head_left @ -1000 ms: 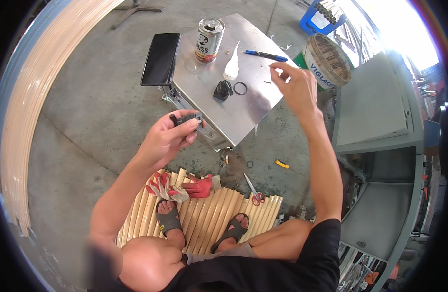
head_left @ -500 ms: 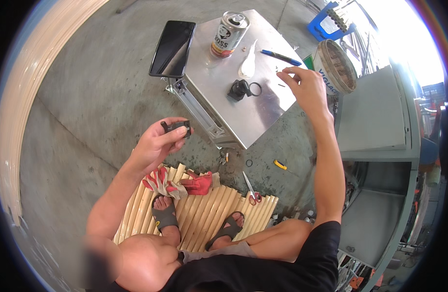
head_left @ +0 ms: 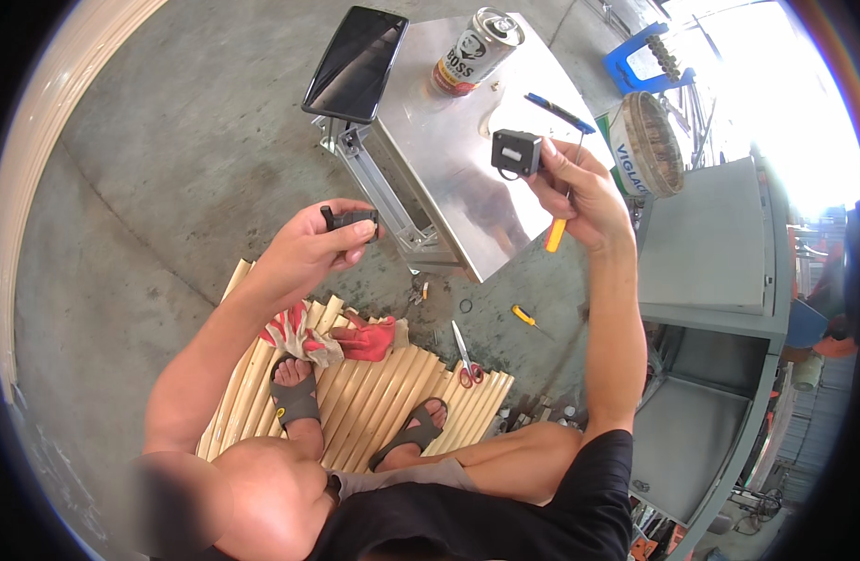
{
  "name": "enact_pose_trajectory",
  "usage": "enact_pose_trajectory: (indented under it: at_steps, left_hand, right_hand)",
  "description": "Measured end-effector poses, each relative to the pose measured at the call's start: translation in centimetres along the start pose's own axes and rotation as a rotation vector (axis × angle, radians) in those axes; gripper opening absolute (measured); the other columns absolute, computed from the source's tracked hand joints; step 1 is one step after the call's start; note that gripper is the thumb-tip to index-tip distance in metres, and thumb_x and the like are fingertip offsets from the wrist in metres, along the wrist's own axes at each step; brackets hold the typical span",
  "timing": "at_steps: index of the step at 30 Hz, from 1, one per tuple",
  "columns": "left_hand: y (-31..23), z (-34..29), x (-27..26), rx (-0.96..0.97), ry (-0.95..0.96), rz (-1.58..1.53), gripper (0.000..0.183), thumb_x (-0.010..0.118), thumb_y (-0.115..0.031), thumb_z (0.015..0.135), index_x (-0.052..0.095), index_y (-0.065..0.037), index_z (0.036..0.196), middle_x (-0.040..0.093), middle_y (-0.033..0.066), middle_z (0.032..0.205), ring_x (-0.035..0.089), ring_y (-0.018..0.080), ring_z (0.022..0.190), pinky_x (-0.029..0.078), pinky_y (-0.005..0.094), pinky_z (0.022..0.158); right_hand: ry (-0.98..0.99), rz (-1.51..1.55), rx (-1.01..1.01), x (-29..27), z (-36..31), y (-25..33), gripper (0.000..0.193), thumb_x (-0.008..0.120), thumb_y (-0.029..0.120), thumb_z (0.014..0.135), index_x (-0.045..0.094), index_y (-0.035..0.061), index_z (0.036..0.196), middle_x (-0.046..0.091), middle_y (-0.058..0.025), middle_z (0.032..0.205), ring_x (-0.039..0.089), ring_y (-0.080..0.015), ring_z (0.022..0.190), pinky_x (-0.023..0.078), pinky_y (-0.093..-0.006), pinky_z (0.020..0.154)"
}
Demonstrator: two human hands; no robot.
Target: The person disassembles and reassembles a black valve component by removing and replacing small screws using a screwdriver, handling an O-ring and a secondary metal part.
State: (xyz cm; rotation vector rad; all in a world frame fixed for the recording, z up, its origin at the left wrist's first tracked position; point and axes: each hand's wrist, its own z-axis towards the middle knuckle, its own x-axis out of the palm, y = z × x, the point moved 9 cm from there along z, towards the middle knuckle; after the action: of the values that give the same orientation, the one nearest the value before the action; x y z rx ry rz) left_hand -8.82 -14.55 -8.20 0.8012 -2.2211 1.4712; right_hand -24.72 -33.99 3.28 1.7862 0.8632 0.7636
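My left hand (head_left: 332, 238) is closed around a small black part (head_left: 353, 222), gripped between thumb and fingers above the floor, left of the metal box table (head_left: 449, 168). Over that tabletop my right hand (head_left: 584, 187) pinches a black, square-faced block (head_left: 517, 152) with a pale rectangle on its face and a ring below. The same hand also holds a thin screwdriver (head_left: 556, 234), its yellow-orange handle pointing down and its shaft upward. Fingers hide part of both. Behind the block, a white squeeze bottle (head_left: 497, 118) is mostly covered.
On the table are a phone (head_left: 357, 64), a drink can (head_left: 475, 51) and a blue pen (head_left: 559, 112). Scissors (head_left: 465, 355), red-grey gloves (head_left: 360, 338) and another yellow-handled screwdriver (head_left: 523, 315) lie lower down. A bucket (head_left: 636, 150) and grey cabinet (head_left: 701, 243) stand at right.
My right hand has lifted the black block off the tabletop and now also shows a screwdriver in its grip. My left hand still holds its black part. The view has shifted slightly.
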Motion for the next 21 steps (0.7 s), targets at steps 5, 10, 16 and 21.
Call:
enact_pose_trajectory:
  at_steps: [5,10,16,21]
  left_hand:
    - [0.2,0.2,-0.3,0.003,0.023,-0.007,0.040,0.067,-0.017,0.099,0.054,0.000,0.132,0.065,0.0026,0.104,0.051,0.0076,0.078,0.042,0.0243,0.070]
    - [-0.2,0.3,0.4,0.015,0.024,0.013,0.038,0.067,-0.015,0.098,0.055,-0.002,0.131,0.064,0.0017,0.105,0.052,0.0079,0.080,0.042,0.0240,0.071]
    - [-0.9,-0.1,-0.2,0.039,0.012,-0.010,0.040,0.068,-0.014,0.097,0.054,-0.002,0.133,0.065,0.0041,0.110,0.053,0.0086,0.082,0.045,0.0233,0.075]
    - [-0.9,0.3,0.0,0.053,0.050,-0.040,0.041,0.068,-0.014,0.097,0.054,-0.003,0.134,0.066,0.0064,0.115,0.054,0.0085,0.082,0.045,0.0238,0.075]
  right_hand:
    - [-0.004,-0.003,0.003,0.3,0.6,0.0,0.039,0.052,0.032,0.108,0.064,-0.0022,0.096,0.052,0.0009,0.066,0.035,-0.0029,0.051,0.024,-0.0210,0.043]
    - [-0.318,-0.853,-0.249,1.6,0.2,3.0,0.029,0.063,0.024,0.101,0.064,-0.0040,0.110,0.066,-0.0091,0.081,0.058,-0.0128,0.066,0.047,-0.0288,0.058]
    - [-0.276,-1.136,-0.381,5.5,1.1,3.2,0.042,0.075,0.025,0.091,0.066,-0.0010,0.121,0.071,-0.0179,0.095,0.068,-0.0333,0.079,0.053,-0.0391,0.072]
    - [-0.624,-1.123,-0.370,-2.2,2.3,7.6,0.026,0.078,0.023,0.087,0.077,0.0009,0.101,0.068,-0.0032,0.074,0.055,-0.0077,0.061,0.045,-0.0260,0.058]
